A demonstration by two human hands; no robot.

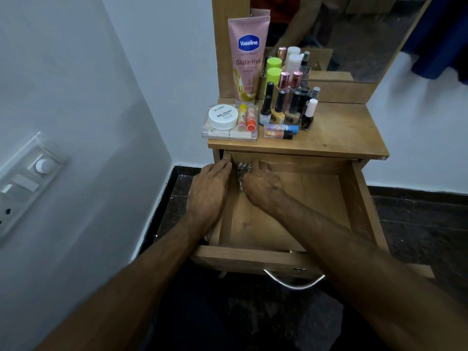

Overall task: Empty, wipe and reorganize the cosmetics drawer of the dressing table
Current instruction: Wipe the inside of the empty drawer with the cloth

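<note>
Centre frame, a pulled-out wooden drawer [286, 224] shows bare, smooth board. The right hand [263, 187] presses what seems a crumpled patterned cloth [242, 173] into its far left corner, fingers curled over it. The left hand [209, 191] rests flat along the left drawer wall, just beside the cloth. Cosmetics [281, 102] stand above on the tabletop [342, 133].

The wooden drawer [286, 224] stands pulled fully open beneath both hands, its bare floor showing, while a crumpled patterned cloth [243, 173] lies pressed into its far left corner under the right hand's [263, 186] fingers.
</note>
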